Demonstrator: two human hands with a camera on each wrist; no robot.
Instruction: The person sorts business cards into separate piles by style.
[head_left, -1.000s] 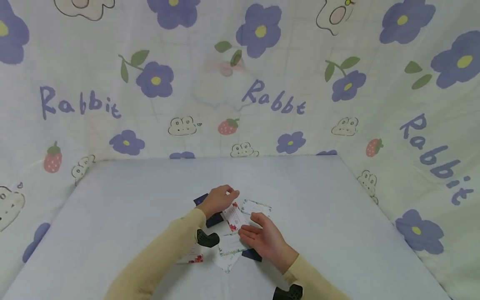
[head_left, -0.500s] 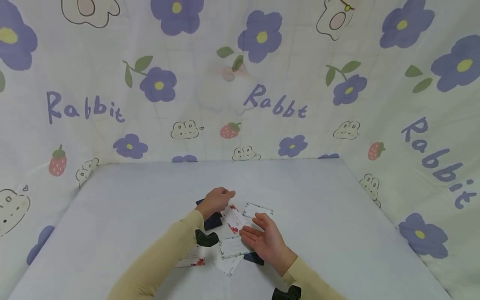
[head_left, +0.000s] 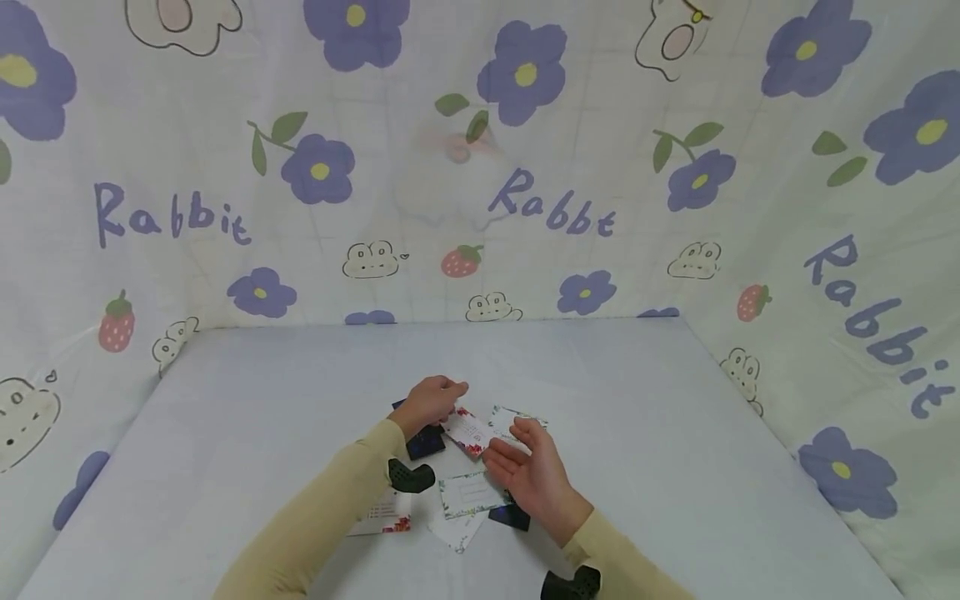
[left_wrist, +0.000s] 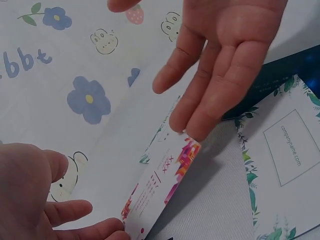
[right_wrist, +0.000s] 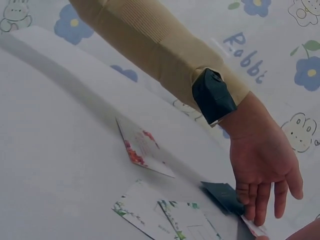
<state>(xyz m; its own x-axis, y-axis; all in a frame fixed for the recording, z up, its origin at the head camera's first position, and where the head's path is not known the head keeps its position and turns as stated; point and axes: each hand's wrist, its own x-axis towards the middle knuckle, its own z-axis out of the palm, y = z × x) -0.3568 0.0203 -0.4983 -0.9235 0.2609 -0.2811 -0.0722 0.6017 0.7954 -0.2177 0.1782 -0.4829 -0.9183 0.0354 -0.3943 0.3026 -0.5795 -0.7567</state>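
The head view looks forward and down from above the near edge of the pale grey table (head_left: pixel 262 417), taking in both cream-sleeved arms, the scattered cards and the flower-printed "Rabbit" cloth backdrop (head_left: pixel 187 217) at the far side and right. The left wrist view sits very close, low over the table, facing right and far across the red-flowered white card (left_wrist: pixel 162 192) toward the right hand (left_wrist: pixel 225 60). The right wrist view, also close and low, faces left toward the left hand (right_wrist: pixel 265 165) and its cream sleeve (right_wrist: pixel 150 45). All three share that tilted card (head_left: pixel 467 431) and the leaf-bordered white card (head_left: pixel 472 493) beside it.
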